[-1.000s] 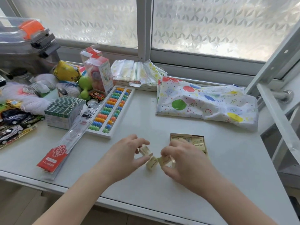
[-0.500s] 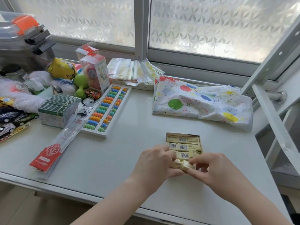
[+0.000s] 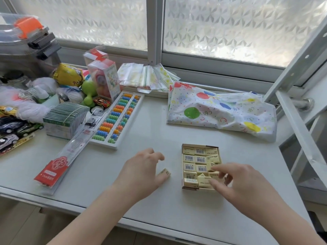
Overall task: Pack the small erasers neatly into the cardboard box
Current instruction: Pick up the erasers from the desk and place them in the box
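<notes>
A small open cardboard box (image 3: 184, 187) lies on the white table, filled with several pale yellow erasers (image 3: 189, 157) in rows; those at its near end sit tilted. My right hand (image 3: 235, 181) hovers over the box's near right corner, fingertips touching the tilted erasers there. One loose eraser (image 3: 165, 172) lies on the table left of the box, under the fingertips of my left hand (image 3: 143, 171), whose fingers are spread over it.
A colourful abacus (image 3: 116, 119) and a red-labelled long packet (image 3: 65, 152) lie to the left, beyond them a stack of green card packs (image 3: 65, 119) and toys. A balloon-print bag (image 3: 221, 110) lies behind the box. A white metal frame (image 3: 300, 124) stands at the right.
My hands have parted: the right one moved onto the box with erasers now lying at its near end, the left one moved left to a single eraser on the table.
</notes>
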### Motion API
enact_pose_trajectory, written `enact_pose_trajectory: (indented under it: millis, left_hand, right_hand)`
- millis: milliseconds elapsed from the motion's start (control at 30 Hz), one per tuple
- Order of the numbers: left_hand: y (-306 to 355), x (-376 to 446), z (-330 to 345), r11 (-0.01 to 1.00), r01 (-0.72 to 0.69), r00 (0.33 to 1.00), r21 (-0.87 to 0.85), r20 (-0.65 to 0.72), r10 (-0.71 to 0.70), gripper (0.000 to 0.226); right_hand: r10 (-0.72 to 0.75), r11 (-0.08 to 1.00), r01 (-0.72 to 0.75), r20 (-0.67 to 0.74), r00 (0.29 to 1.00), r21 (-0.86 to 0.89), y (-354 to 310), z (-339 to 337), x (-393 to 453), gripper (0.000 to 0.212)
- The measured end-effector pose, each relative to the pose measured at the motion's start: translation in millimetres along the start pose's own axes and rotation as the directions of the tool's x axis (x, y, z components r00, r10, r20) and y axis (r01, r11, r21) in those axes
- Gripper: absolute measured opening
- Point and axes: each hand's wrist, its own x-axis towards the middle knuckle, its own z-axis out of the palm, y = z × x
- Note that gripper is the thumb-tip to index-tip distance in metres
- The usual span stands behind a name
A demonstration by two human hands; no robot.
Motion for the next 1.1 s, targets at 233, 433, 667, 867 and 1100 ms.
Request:
enact_pose_trajectory:
  millis: [233, 433, 667, 867, 1100]
  left_hand:
    - [1, -7, 8, 0.999, 0.050, 0.988, -0.014, 0.149, -0.047, 0.037]
    - [3, -8, 11, 0.999, 0.035, 0.999, -0.026, 0.033, -0.034, 0.030]
    - [67, 2, 2, 0.923, -0.273, 0.958, -0.270, -0.162, 0.236, 0.025]
    - [92, 6, 32, 0.937, -0.322, 0.947, -0.135, -0.038, 0.319, 0.023]
    - [90, 7, 41, 0.929, -0.369, 0.929, -0.038, -0.027, 0.368, 0.016]
  right_hand:
    - [-0.035, 0.988, 0.029, -0.040, 0.999, -0.153, -10, -14, -4, 0.037]
    - [-0.016, 0.986, 0.007, -0.051, 0.999, -0.167, -4, -16, -9, 0.037]
    - [0.046, 0.980, -0.060, -0.078, 0.996, -0.188, 8, -28, -15, 0.038]
    - [0.091, 0.975, -0.105, -0.077, 0.993, -0.195, 16, -38, -23, 0.037]
    - [0.115, 0.972, -0.121, -0.041, 0.993, -0.201, 19, -36, -28, 0.038]
